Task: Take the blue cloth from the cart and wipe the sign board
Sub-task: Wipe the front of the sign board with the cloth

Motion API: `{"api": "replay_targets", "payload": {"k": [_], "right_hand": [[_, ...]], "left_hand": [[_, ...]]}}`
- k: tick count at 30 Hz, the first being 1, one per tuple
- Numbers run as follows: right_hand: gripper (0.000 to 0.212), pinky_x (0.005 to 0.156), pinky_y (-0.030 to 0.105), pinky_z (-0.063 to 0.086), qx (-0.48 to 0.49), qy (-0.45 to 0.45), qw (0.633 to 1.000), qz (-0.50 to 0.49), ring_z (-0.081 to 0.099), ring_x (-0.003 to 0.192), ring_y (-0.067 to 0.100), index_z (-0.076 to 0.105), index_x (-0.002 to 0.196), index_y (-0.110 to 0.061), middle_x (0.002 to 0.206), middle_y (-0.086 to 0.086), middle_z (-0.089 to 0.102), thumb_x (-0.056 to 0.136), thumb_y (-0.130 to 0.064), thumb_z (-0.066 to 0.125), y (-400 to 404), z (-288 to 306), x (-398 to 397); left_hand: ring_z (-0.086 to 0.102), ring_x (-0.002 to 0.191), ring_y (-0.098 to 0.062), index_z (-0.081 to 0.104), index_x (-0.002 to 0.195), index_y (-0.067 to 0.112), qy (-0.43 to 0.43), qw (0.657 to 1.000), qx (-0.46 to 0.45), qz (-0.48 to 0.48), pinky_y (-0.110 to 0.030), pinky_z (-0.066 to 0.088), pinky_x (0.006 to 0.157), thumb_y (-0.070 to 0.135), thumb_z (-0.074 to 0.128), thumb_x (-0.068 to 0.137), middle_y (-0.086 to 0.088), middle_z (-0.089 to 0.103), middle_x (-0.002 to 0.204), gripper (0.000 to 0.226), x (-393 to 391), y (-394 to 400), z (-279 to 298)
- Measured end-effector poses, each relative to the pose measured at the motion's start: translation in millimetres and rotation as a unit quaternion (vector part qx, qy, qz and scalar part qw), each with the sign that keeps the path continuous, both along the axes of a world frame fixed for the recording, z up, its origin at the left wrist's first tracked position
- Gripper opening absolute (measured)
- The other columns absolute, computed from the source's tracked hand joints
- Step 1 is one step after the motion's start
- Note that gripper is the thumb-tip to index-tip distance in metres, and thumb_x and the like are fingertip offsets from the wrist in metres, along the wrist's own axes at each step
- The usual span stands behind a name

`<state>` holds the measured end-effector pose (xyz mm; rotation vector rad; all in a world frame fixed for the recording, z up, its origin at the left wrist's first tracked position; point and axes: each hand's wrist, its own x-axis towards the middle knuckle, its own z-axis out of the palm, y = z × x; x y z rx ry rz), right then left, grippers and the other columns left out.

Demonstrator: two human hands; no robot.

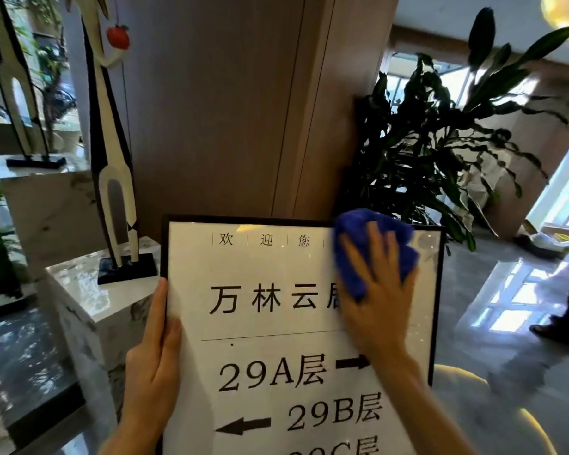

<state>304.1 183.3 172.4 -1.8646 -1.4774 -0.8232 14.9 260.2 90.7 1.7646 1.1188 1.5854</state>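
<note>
Currently blue cloth sits on upper right of sign board, pressed flat under right hand, fingers spread straight. Left hand grips the board's left edge, thumb on the front. Wood pillar behind, leafy plant to the right, marble pedestal to the left.

The sign has open white space in its middle and lower part. A big plant crowds its top right corner, and a tall statue on a marble block stands close on the left.
</note>
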Motion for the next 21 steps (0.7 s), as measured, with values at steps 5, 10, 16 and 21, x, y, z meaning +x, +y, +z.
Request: {"api": "replay_targets", "payload": {"k": [5, 10, 16, 21], "right_hand": [[0.06, 0.119, 0.064, 0.002, 0.04, 0.114, 0.992, -0.038, -0.007, 0.153, 0.015, 0.02, 0.154, -0.04, 0.167, -0.007, 0.003, 0.097, -0.056, 0.028, -23.5, 6.3, 67.9], [0.061, 0.117, 0.066, 0.015, 0.066, 0.149, 0.986, -0.021, -0.003, 0.154, 0.024, 0.021, 0.155, -0.036, 0.166, -0.003, 0.01, 0.098, -0.059, 0.024, -15.4, -11.4, 42.5], [0.056, 0.113, 0.073, 0.015, -0.01, 0.049, 0.998, 0.028, 0.002, 0.153, 0.034, 0.015, 0.154, -0.04, 0.166, -0.004, 0.01, 0.1, -0.054, 0.021, 9.5, -57.6, -87.3], [0.076, 0.116, 0.065, 0.001, -0.063, -0.09, 0.986, 0.129, 0.001, 0.153, 0.03, 0.012, 0.154, -0.042, 0.166, -0.01, 0.005, 0.087, -0.052, 0.046, 17.1, -72.7, -162.8]], "left_hand": [[0.052, 0.078, 0.015, 0.018, 0.136, 0.073, -0.011, 1.0, -0.023, -0.015, -0.017, 0.038, 0.068, 0.071, 0.031, 0.086, 0.042, 0.045, 0.095, 0.051, -0.9, -2.5, -15.3], [0.051, 0.079, 0.019, 0.02, 0.132, 0.076, -0.039, 0.998, -0.055, -0.002, -0.022, 0.041, 0.077, 0.069, 0.033, 0.087, 0.049, 0.045, 0.098, 0.048, -2.8, -13.6, -43.7], [0.042, 0.096, 0.038, 0.02, 0.14, 0.067, -0.051, 0.997, -0.046, -0.047, -0.03, 0.037, 0.089, 0.059, 0.033, 0.094, 0.067, 0.037, 0.108, 0.049, -3.4, -13.6, -43.0], [0.043, 0.129, 0.011, 0.025, 0.147, 0.054, -0.157, 0.976, -0.047, -0.143, -0.035, 0.039, 0.101, 0.065, 0.04, 0.094, 0.04, 0.04, 0.142, 0.056, -10.1, -11.1, -55.3]]}}
